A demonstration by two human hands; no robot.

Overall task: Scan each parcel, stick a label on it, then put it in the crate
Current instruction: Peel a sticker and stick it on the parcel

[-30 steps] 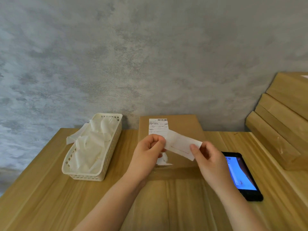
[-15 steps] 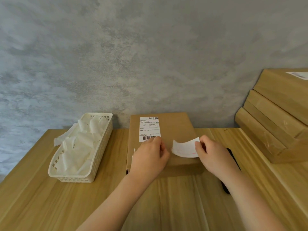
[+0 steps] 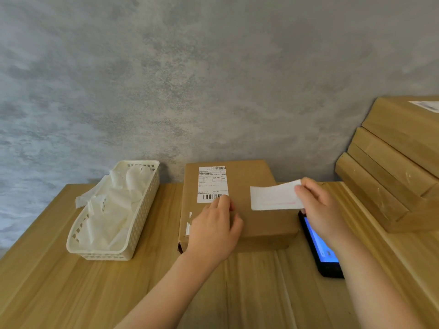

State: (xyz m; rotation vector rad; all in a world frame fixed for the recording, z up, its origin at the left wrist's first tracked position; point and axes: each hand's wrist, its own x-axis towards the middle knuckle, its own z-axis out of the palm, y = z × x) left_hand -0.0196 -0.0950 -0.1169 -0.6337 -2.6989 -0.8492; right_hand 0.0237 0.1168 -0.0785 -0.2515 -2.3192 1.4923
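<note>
Label (image 3: 212,185) now stuck on parcel (image 3: 256,217); left hand (image 3: 213,230) presses it flat. Right hand (image 3: 318,210) pinches peeled backing (image 3: 273,198), clear of parcel.

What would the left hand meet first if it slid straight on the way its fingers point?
Likely the printed label: the left hand rests on the parcel with fingertips at the label's lower edge, pointing toward the wall. Contact may already exist.

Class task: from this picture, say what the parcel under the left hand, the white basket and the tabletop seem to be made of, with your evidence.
Parcel: likely matte brown cardboard, folded edges.
Basket: probably cream moulded plastic, gridded holes.
Tabletop: pale wood or wood-look laminate, visible grain.
</note>
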